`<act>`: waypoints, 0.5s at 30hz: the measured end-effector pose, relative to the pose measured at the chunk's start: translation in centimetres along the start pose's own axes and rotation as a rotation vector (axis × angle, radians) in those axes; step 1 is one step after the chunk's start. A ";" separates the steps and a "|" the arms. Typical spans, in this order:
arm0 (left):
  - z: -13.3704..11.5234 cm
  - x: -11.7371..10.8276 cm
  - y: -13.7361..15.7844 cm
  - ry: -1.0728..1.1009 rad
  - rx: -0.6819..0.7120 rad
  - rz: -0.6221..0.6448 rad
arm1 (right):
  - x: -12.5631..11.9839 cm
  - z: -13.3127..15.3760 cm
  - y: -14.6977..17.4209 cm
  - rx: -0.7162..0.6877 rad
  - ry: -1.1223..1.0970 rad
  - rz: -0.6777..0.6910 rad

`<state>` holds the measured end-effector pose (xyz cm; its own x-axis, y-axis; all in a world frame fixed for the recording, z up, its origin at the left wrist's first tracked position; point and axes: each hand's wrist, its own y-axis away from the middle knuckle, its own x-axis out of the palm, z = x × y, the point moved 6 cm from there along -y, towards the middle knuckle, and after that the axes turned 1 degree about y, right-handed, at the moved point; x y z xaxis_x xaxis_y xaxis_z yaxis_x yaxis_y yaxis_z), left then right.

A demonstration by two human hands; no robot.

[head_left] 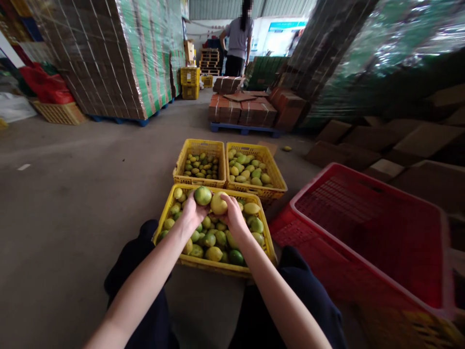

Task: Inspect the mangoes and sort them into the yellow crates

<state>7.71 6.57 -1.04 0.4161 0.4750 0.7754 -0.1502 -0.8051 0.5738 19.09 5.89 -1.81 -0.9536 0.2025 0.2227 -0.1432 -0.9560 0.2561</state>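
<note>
My left hand (194,212) is closed around a green lemon (202,196). Beside it, my right hand (233,213) grips a yellow lemon (218,203). Both fruits are held close together above the near yellow crate (218,265), which is filled with green and yellow lemons (213,253). Just behind it stand two more yellow crates: the left one (199,183) holds smaller yellow-green lemons (202,164), the right one (275,167) larger lemons (245,174). My fingers partly hide behind the fruits.
At the right, a large red crate (363,257) stands near my knee. Flattened cartons (241,111) lie stacked on a blue pallet (245,129) ahead. Wrapped pallet loads (145,58) rise at left and right. A person (239,41) stands further back. One lemon (286,149) lies on the floor.
</note>
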 end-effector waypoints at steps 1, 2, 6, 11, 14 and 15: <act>-0.1 0.0 0.0 -0.010 0.018 -0.001 | -0.1 0.1 0.1 -0.019 0.020 -0.033; -0.3 0.1 0.1 -0.019 0.042 -0.002 | -0.2 0.4 0.3 -0.060 0.042 -0.057; -1.5 0.8 0.7 -0.031 0.161 0.025 | 0.4 2.4 1.4 -0.332 0.142 0.018; -3.4 1.8 2.0 -0.157 0.409 0.121 | 1.1 5.5 3.5 -0.760 0.352 0.100; -4.2 2.2 2.8 -0.288 0.566 0.189 | 1.3 6.4 4.8 -0.949 0.472 0.101; -4.3 2.3 3.0 -0.324 0.603 0.207 | 1.3 6.6 5.0 -0.980 0.487 0.105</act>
<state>4.35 6.80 3.58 0.6923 0.2372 0.6815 0.2286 -0.9679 0.1047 18.86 2.74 5.94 -0.9448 0.2104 -0.2511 0.0027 -0.7613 -0.6483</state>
